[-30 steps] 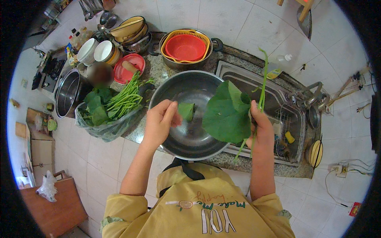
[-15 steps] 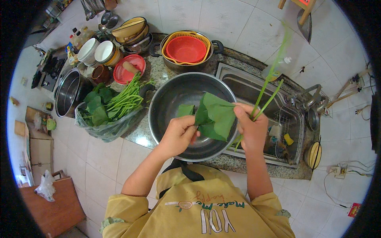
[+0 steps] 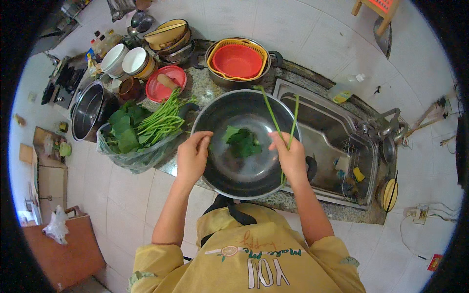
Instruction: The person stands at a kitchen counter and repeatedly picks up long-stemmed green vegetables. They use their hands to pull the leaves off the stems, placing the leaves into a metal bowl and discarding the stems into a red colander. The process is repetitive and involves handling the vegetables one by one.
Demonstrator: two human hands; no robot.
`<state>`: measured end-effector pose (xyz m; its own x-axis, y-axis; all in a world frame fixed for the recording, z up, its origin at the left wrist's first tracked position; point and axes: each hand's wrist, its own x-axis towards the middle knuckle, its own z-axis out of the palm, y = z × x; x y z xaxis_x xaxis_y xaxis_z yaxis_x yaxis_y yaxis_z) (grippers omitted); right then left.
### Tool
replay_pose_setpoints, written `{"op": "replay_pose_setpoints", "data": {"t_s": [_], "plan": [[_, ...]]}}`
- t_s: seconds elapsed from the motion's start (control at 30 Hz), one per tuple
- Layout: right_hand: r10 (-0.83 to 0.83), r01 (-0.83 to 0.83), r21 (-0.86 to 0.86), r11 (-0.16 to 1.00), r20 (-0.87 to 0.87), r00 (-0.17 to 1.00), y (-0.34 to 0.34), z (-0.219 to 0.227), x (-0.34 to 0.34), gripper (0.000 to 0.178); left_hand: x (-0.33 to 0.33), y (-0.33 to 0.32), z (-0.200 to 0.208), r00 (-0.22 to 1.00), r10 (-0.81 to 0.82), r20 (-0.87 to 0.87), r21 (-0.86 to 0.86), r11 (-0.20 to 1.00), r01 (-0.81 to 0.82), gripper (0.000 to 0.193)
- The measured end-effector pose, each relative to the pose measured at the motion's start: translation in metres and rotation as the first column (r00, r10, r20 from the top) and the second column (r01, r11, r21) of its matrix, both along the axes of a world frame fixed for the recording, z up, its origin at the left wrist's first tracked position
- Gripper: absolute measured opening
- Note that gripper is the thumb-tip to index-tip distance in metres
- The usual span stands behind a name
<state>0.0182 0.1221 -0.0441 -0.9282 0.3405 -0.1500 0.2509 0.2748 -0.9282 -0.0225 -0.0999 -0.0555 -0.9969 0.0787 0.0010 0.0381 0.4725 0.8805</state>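
A large steel bowl [image 3: 229,105] stands on the stone counter in front of me, with torn green leaf pieces [image 3: 243,141] lying in its bottom. My right hand [image 3: 289,157] is over the bowl's right side and grips two long green stems [image 3: 273,115] that stick up and away from me. My left hand [image 3: 193,155] hovers over the bowl's left rim, fingers loosely curled, holding nothing that I can see.
A clear bag of leaves and long green beans [image 3: 146,128] lies left of the bowl. Behind are a red plate [image 3: 166,84], stacked bowls [image 3: 128,61], an orange colander in a pot [image 3: 238,61], a steel pot [image 3: 90,110]. A steel sink [image 3: 332,141] lies right.
The big leaf held between both hands has come off its stems and now lies torn in the bowl. My left hand has drawn back to the left rim; my right keeps the bare stems.
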Motion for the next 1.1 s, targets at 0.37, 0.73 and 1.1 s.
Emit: {"op": "replay_pose_setpoints", "data": {"t_s": [0.37,0.73,1.1], "plan": [[-0.080,0.008,-0.359,0.933,-0.186,0.979,0.033,0.045,0.050,0.025,-0.004,0.038,0.000,0.904,-0.390,0.178,0.412,0.863,0.292,0.015],[-0.461,0.378,-0.367,0.850,-0.170,0.871,0.100,0.066,0.119,0.049,-0.014,0.226,0.019,0.586,-0.783,-0.208,-0.083,0.612,0.787,0.029],[-0.006,0.005,-0.007,1.000,-0.116,0.993,0.120,0.029,0.124,0.024,-0.014,0.234,0.066,0.604,-0.779,0.172,0.978,0.210,-0.008,0.053]]}}
